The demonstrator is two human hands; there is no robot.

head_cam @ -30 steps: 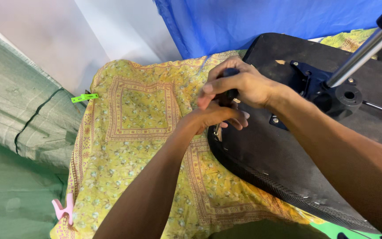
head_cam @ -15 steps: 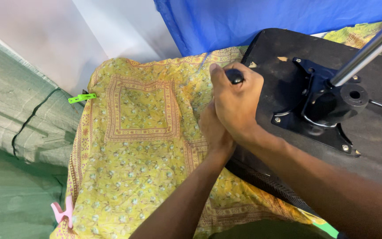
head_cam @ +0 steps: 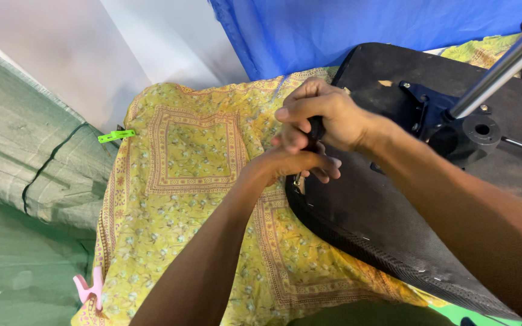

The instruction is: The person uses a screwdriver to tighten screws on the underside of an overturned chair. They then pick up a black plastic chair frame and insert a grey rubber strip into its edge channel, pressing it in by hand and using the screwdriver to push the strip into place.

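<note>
Gripping a dark tool handle (head_cam: 316, 128), the right hand (head_cam: 324, 115) sits clenched at centre frame, over the near edge of an upturned black seat base (head_cam: 394, 217). The left hand (head_cam: 300, 162) is just below it, fingers curled at the tool's tip against the seat rim; can't tell what it pinches. The seat lies on a yellow patterned cloth (head_cam: 194, 181) w/ a metal post (head_cam: 493, 75) rising at upper right. Green clip (head_cam: 116, 135) at left edge of cloth, pink clip (head_cam: 89, 288) lower left, blue sheet (head_cam: 357, 27) behind.
</note>
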